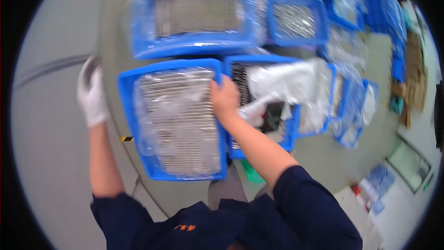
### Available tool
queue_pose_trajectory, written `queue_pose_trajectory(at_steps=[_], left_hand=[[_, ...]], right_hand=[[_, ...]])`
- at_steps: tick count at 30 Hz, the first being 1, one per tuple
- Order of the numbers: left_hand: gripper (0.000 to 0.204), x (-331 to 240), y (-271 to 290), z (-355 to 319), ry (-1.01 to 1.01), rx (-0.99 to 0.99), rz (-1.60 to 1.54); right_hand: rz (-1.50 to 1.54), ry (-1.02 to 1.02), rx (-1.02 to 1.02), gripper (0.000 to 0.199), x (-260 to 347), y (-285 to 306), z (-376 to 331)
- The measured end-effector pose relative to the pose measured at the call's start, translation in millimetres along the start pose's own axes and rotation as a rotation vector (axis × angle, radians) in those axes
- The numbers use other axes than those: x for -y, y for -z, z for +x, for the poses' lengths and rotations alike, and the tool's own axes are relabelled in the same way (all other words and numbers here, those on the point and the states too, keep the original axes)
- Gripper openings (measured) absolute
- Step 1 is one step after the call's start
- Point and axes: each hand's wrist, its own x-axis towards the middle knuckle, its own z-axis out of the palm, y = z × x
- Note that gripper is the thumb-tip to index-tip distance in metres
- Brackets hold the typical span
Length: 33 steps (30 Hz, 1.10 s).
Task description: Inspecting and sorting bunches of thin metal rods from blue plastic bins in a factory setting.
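The left hand [94, 97], in a white fabric glove, is at the left of the frame, against a smooth grey panel [48, 120]. Its fingers appear bent around a dark patch at the tips; blur prevents telling how far open it is or whether it has hold of anything. The right hand [225, 101] is bare, near the centre of the frame, its fingers curled over the right rim of the front blue bin [132, 111].

That bin, rectangular with rigid, flared walls, stands at centre left. Inside, pale grey slim pieces [189, 143] lie in close parallel rows, giving a ribbed texture, under a crinkled, glossy clear film [169, 99].

Just beside it at the centre is a second blue bin [290, 138], partly covered by soft, creased white sheeting [291, 81]; a flat black piece [273, 115] shows below the sheeting.

At upper centre, a larger blue bin [139, 25] with a shiny film lining contains greyish-brown rows [196, 13]. To its right, a smaller blue tray [320, 21] holds loose, slender silvery pieces [293, 21]. Brown cardboard [417, 69] stands at the right edge.
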Motion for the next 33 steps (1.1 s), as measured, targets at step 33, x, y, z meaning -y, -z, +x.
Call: queue_pose_trajectory(at_steps=[33], left_hand=[[0.038,-214,-686,-504,-0.221,1.309,0.296]], right_hand=[[0.976,-0.673,-0.252,0.015,-453,371,-232]])
